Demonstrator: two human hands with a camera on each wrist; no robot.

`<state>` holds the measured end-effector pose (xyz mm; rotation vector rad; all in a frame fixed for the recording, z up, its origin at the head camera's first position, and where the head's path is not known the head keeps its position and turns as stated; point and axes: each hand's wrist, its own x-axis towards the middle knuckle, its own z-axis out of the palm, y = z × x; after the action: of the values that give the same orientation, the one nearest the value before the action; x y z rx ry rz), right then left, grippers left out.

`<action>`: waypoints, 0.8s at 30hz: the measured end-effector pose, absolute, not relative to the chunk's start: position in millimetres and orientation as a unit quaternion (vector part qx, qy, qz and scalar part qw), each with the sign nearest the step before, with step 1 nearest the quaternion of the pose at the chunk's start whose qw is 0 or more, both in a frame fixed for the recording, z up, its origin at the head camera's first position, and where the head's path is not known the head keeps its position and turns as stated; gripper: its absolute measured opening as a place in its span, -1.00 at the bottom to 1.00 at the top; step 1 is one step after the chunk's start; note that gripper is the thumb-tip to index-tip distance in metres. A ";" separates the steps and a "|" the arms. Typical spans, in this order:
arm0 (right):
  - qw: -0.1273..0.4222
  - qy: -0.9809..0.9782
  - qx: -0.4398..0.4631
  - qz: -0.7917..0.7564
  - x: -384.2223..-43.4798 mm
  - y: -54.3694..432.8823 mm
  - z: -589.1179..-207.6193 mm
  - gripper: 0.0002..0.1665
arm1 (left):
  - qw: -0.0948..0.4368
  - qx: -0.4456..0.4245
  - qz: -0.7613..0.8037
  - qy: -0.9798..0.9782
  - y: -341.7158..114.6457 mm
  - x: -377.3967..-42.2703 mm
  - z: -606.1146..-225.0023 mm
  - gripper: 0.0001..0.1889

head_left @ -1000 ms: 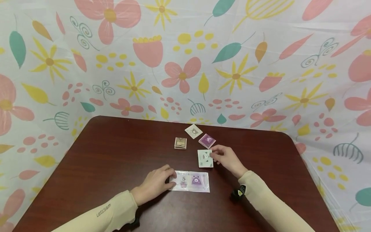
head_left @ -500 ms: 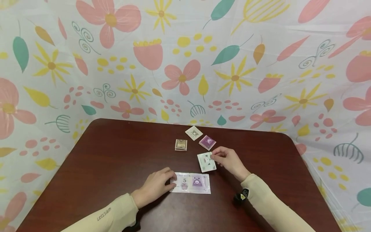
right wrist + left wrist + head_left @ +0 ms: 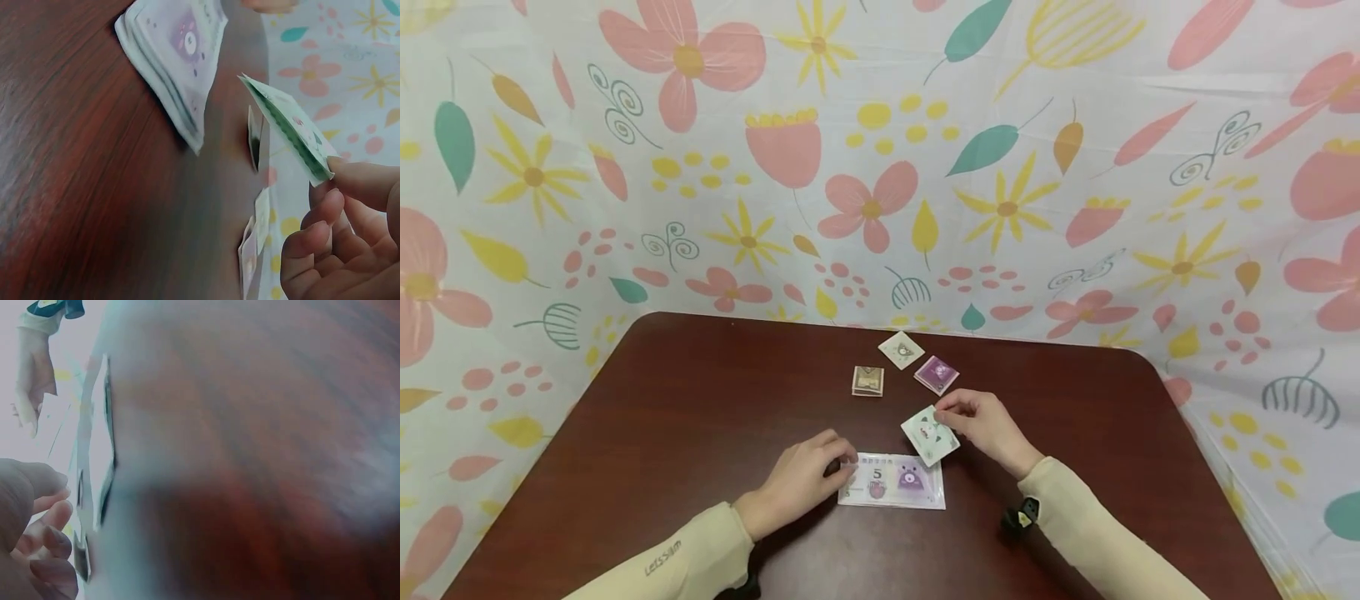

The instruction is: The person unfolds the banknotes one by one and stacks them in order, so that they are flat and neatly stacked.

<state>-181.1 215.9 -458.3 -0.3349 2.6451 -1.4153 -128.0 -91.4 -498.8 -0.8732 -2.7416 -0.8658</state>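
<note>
My right hand (image 3: 988,427) pinches a folded pale green play banknote (image 3: 929,435) by a corner, thumb on top. It is held tilted above the table, over the upper right corner of a purple 5 play banknote (image 3: 891,492). In the right wrist view the folded green banknote (image 3: 290,122) shows two layers, and the purple banknote (image 3: 172,44) appears thick, with layered edges. My left hand (image 3: 801,479) is at the purple banknote's left end, fingers loosely bent with nothing between them; in the left wrist view its fingertips (image 3: 59,540) are apart from the paper.
Farther back on the dark wood table (image 3: 700,400) lie a brown folded note (image 3: 868,381), a whitish folded note (image 3: 901,350) and a purple folded note (image 3: 936,374). A flower-patterned cloth (image 3: 865,167) hangs behind the table.
My right hand has lifted the folded green banknote, turned it and brought it nearer, partly over the purple one. My left hand's fingers have come off the purple banknote's left edge.
</note>
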 end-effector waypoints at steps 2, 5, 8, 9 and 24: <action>0.059 0.876 -0.134 -0.460 -180.3 211.8 -455.8 -0.93 | 0.074 -0.282 -0.307 -0.906 -89.0 -129.9 -496.3 -0.89; 0.059 0.877 -0.172 -0.444 -180.3 204.1 -450.6 -0.94 | 0.070 -0.269 -0.345 -0.897 -81.6 -136.0 -492.2 -0.92; 0.068 0.876 -0.200 -0.433 -179.7 196.6 -445.4 -0.96 | 0.049 -0.260 -0.393 -0.881 -70.9 -143.0 -489.6 -0.94; 0.071 0.876 -0.207 -0.431 -179.2 194.6 -444.0 -0.95 | 0.043 -0.258 -0.409 -0.874 -67.1 -144.8 -489.0 -0.93; 0.092 0.874 -0.242 -0.411 -172.7 181.1 -441.7 -0.90 | -0.026 -0.221 -0.503 -0.835 -53.4 -141.4 -492.5 -0.93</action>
<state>-172.7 181.1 -441.7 -0.7196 2.5957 -1.2216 -141.4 -53.4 -492.5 -0.7058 -2.6684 -1.6058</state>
